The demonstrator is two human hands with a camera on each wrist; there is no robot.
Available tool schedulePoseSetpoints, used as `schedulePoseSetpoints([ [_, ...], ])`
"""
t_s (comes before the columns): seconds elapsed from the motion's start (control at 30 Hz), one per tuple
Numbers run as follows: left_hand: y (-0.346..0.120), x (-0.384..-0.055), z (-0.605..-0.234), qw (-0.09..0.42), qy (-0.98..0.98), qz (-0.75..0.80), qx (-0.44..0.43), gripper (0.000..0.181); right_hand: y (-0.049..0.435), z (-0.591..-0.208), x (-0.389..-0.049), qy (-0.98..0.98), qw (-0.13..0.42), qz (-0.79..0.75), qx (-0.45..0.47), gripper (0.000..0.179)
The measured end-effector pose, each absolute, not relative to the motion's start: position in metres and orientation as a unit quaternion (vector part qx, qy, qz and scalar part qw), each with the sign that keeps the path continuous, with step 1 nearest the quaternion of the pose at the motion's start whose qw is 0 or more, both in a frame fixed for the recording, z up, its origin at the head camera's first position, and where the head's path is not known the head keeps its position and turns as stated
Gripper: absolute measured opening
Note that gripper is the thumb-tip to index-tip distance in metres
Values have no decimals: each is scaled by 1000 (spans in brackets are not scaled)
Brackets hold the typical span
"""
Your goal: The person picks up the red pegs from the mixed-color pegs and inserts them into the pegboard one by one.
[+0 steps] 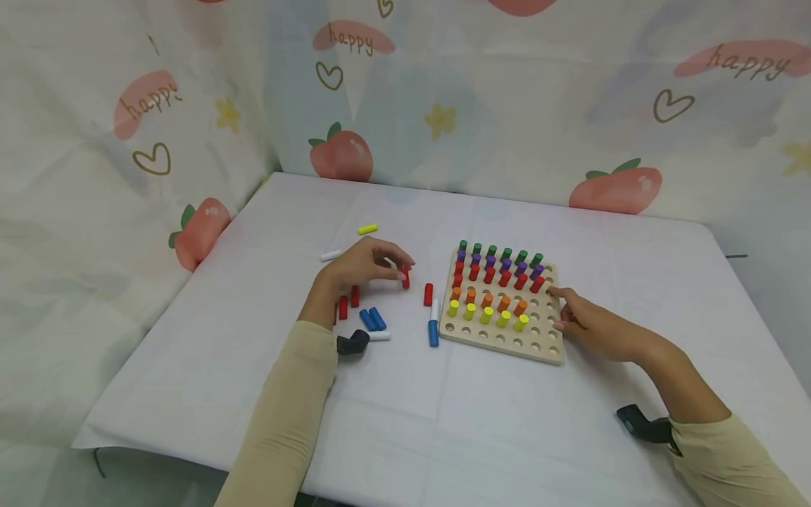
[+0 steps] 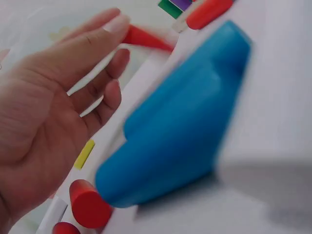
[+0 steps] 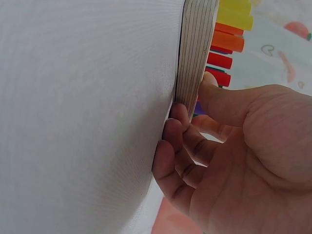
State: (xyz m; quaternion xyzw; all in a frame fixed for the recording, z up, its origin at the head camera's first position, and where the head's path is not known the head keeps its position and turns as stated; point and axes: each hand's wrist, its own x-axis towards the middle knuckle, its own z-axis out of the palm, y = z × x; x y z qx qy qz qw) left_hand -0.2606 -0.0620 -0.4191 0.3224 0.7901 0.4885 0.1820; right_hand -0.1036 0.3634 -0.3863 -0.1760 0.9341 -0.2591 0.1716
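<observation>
Between its thumb and fingertips my left hand (image 1: 364, 263) pinches a red peg (image 1: 405, 280), held upright just over or on the table, left of the pegboard; whether it touches the cloth I cannot tell. The same peg (image 2: 148, 39) sticks out from the fingertips in the left wrist view. The wooden pegboard (image 1: 507, 341) carries rows of green, purple, red, orange and yellow pegs, with bare holes along its right and front sides. My right hand (image 1: 598, 325) grips the board's right edge, thumb on top and fingers against the side (image 3: 199, 53).
Loose pegs lie around the left hand: red pegs (image 1: 343, 308), two blue pegs (image 1: 372, 319), a white peg (image 1: 380, 336) and a yellow peg (image 1: 367, 229). Beside the board's left edge are another red peg (image 1: 428, 294), a white one (image 1: 434, 310) and a blue one (image 1: 434, 334).
</observation>
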Motion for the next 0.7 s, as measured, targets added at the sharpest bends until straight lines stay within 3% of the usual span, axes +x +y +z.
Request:
schedulePoseSetpoints([
  [0.7,-59,-263,-426,183,822,463,278,26,366,-389,-103,935,169,-258,-177,67],
])
